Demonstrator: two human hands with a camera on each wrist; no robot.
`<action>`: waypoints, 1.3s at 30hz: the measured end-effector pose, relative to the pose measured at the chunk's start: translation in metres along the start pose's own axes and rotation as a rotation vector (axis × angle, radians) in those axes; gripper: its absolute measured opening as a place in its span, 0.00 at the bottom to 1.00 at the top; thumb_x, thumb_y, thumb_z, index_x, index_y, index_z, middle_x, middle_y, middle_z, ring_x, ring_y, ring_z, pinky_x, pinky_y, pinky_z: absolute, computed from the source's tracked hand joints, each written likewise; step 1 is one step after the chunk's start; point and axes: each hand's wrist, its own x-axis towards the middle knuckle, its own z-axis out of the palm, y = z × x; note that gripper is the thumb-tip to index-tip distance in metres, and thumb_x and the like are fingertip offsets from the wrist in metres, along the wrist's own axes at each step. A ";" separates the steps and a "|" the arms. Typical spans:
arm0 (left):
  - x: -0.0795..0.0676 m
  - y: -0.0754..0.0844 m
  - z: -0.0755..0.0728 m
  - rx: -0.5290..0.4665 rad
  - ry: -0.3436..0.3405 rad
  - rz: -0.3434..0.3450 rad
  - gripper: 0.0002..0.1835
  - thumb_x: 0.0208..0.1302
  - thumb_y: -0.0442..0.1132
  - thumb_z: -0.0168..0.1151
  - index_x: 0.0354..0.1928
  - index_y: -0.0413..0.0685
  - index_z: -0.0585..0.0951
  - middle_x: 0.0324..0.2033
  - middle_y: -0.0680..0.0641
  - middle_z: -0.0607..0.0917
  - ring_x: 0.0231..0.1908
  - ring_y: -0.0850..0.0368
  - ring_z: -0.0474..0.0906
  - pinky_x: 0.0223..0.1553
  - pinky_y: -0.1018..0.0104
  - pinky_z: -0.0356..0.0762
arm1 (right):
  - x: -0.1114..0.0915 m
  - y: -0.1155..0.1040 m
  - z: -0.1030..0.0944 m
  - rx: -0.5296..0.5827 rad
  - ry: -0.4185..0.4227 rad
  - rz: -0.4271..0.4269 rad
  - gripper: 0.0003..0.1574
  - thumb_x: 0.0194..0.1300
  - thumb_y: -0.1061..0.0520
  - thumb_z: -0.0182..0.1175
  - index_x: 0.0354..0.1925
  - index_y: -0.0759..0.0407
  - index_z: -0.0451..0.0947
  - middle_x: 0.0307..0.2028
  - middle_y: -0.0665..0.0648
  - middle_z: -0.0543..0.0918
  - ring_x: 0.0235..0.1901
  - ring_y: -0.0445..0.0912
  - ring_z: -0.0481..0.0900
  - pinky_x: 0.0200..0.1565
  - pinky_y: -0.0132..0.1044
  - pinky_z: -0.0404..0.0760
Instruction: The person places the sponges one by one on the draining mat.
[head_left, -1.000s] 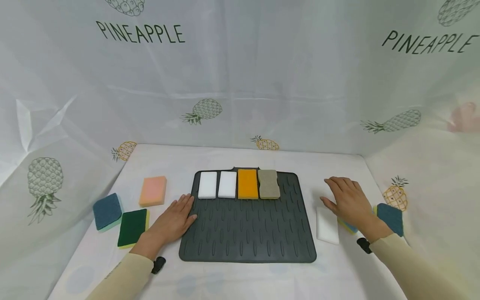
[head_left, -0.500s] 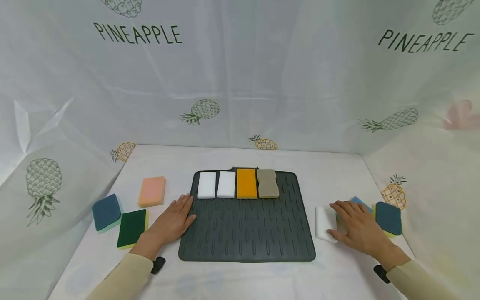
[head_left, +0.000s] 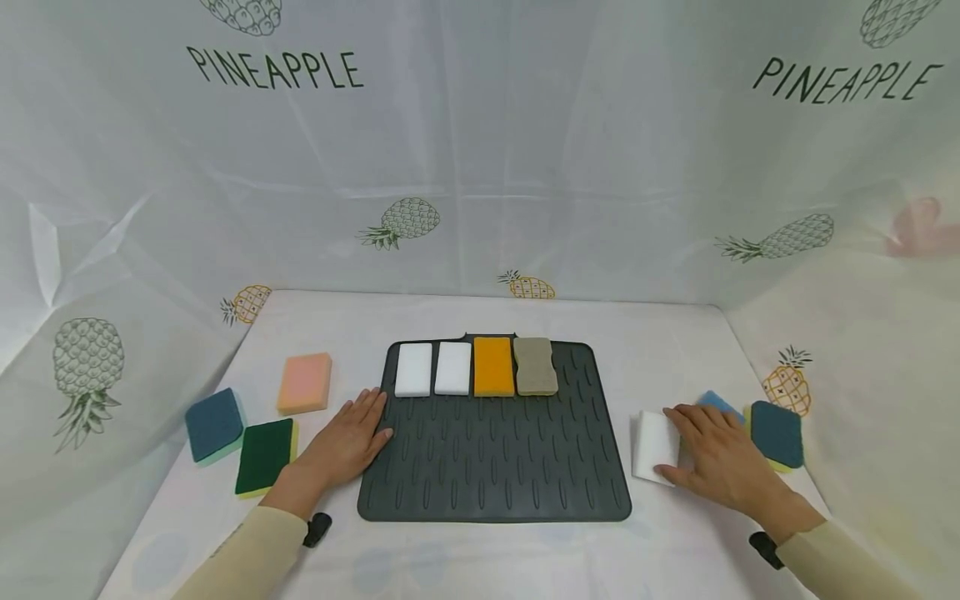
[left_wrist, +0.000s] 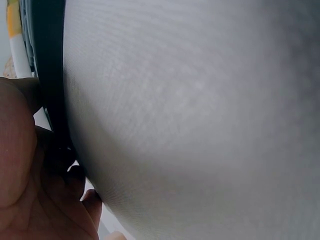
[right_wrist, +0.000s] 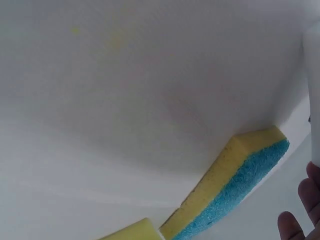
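My left hand [head_left: 341, 443] rests with its fingers on the left edge of the dark grey mat [head_left: 495, 467]. In the left wrist view, that hand [left_wrist: 45, 185] lies against the mat's dark rim. At the mat's right, my right hand [head_left: 723, 458] pinches a white sponge [head_left: 656, 446] between thumb and fingers. The sponge is slightly tilted, its right side raised off the table. Part of that white sponge [right_wrist: 314, 90] shows at the right wrist view's edge, above the fingertips [right_wrist: 309, 195]. A blue-and-yellow sponge [head_left: 717, 406] is partly hidden behind the right hand.
Along the mat's top stand two white sponges [head_left: 414, 371], [head_left: 453, 369], an orange sponge [head_left: 493, 367] and a grey-beige one [head_left: 536, 367]. Pink [head_left: 306, 382], blue [head_left: 215, 423] and green [head_left: 266, 454] sponges lie left; a dark blue sponge [head_left: 777, 433] lies right.
My right hand has come down from above the table onto the white sponge and taken hold of it. The sponge has begun to tilt. The left hand stays in place.
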 end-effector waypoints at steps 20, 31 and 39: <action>0.000 0.001 -0.002 -0.009 -0.012 -0.001 0.37 0.82 0.49 0.54 0.79 0.30 0.60 0.79 0.30 0.62 0.80 0.33 0.57 0.78 0.36 0.59 | 0.000 -0.005 0.004 -0.060 0.056 -0.041 0.71 0.68 0.12 0.35 0.71 0.74 0.63 0.59 0.72 0.77 0.56 0.66 0.76 0.53 0.64 0.78; -0.001 0.000 -0.004 -0.012 -0.018 -0.007 0.37 0.82 0.49 0.55 0.79 0.30 0.61 0.79 0.30 0.62 0.79 0.33 0.57 0.78 0.36 0.59 | 0.083 0.005 0.001 0.043 0.012 -0.039 0.64 0.54 0.33 0.75 0.71 0.72 0.63 0.64 0.71 0.73 0.60 0.67 0.72 0.51 0.64 0.75; 0.002 -0.005 0.001 0.007 -0.016 0.005 0.37 0.82 0.49 0.54 0.79 0.31 0.61 0.79 0.31 0.63 0.80 0.34 0.58 0.79 0.38 0.59 | 0.129 -0.004 0.014 0.085 -0.109 -0.037 0.62 0.55 0.37 0.76 0.72 0.72 0.63 0.67 0.72 0.71 0.63 0.67 0.72 0.59 0.66 0.76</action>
